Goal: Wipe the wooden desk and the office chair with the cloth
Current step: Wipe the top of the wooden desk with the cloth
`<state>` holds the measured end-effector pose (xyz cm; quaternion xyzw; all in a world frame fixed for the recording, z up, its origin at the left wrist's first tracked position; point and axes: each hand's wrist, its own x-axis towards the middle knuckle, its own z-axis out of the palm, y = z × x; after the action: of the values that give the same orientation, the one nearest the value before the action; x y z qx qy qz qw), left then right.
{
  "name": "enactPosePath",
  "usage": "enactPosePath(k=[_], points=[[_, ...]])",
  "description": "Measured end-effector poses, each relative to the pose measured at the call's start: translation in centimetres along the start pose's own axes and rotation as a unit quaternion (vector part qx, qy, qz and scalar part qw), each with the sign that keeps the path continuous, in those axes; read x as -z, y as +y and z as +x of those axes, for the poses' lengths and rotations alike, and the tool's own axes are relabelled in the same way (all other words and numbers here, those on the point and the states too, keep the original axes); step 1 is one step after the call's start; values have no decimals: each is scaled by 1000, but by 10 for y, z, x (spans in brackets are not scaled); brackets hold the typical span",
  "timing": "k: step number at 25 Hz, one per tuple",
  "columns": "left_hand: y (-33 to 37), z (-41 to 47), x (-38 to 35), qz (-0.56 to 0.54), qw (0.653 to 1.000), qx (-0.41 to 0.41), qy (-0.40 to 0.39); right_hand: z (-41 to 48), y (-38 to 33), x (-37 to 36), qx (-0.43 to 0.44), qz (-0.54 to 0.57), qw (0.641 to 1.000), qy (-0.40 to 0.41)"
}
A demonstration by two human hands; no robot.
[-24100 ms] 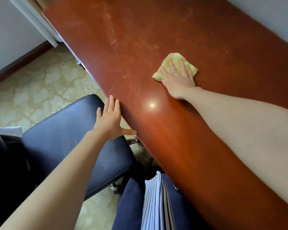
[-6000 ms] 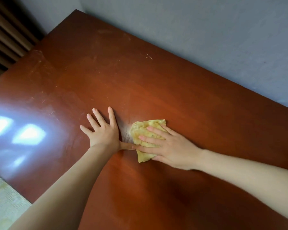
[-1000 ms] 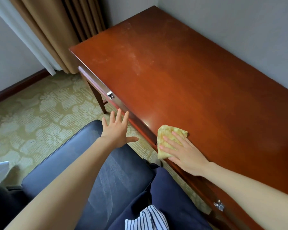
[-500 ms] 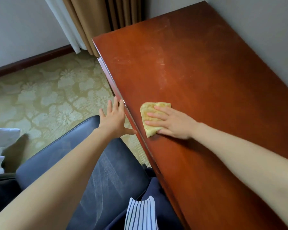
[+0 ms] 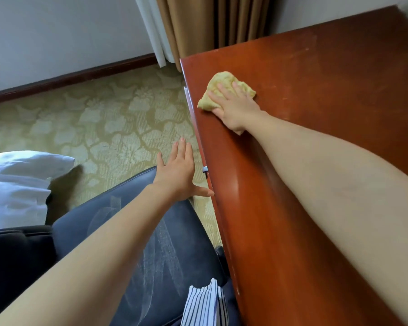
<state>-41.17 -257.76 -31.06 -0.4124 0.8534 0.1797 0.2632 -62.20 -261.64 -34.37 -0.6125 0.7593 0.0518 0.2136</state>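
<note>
The reddish wooden desk (image 5: 316,95) fills the right side of the view. A crumpled yellow cloth (image 5: 218,87) lies near the desk's far left corner, close to the front edge. My right hand (image 5: 234,108) presses flat on the cloth, fingers spread over it. My left hand (image 5: 177,171) is held with fingers apart, its thumb touching the desk's front edge, above the dark blue seat of the office chair (image 5: 137,236). The seat shows pale dusty streaks.
Patterned beige carpet (image 5: 92,118) covers the floor left of the desk. A white pillow (image 5: 17,184) lies at the left. Brown curtains (image 5: 210,24) hang behind the desk's far end. A metal drawer handle (image 5: 205,169) shows under the desk edge.
My right hand has slid the cloth along the desk's front edge towards the far left corner. My left hand stays at the desk edge over the chair.
</note>
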Motion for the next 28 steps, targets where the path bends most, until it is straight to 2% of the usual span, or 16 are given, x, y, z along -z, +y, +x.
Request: enactPosePath(k=[2, 4, 7, 12, 15, 18, 20, 23, 26, 28], points=[[-1, 9, 5, -10, 1000, 7, -6, 18, -7, 2, -36, 24, 999, 26], [0, 17, 9, -22, 1000, 4, -3, 16, -11, -2, -17, 14, 998, 53], [1, 26, 11, -45, 999, -11, 1, -24, 3, -16, 100, -45, 992, 70], [-3, 32, 11, -45, 998, -33, -9, -145, 22, -58, 251, -89, 962, 58], [0, 35, 18, -29, 998, -45, -21, -187, 38, -69, 343, -162, 925, 33], [2, 41, 31, -45, 998, -39, -26, -175, 53, -51, 402, -213, 890, -2], [4, 48, 42, -55, 998, -42, -10, -148, 58, -34, 376, -220, 900, -6], [10, 56, 51, -13, 999, -41, -8, -100, 66, -13, 304, -215, 928, 7], [17, 64, 50, 24, 999, -19, -8, -51, 74, 2, 177, -121, 976, -24], [21, 66, 46, 39, 999, -11, 0, -24, 72, 11, 125, -64, 990, -18]])
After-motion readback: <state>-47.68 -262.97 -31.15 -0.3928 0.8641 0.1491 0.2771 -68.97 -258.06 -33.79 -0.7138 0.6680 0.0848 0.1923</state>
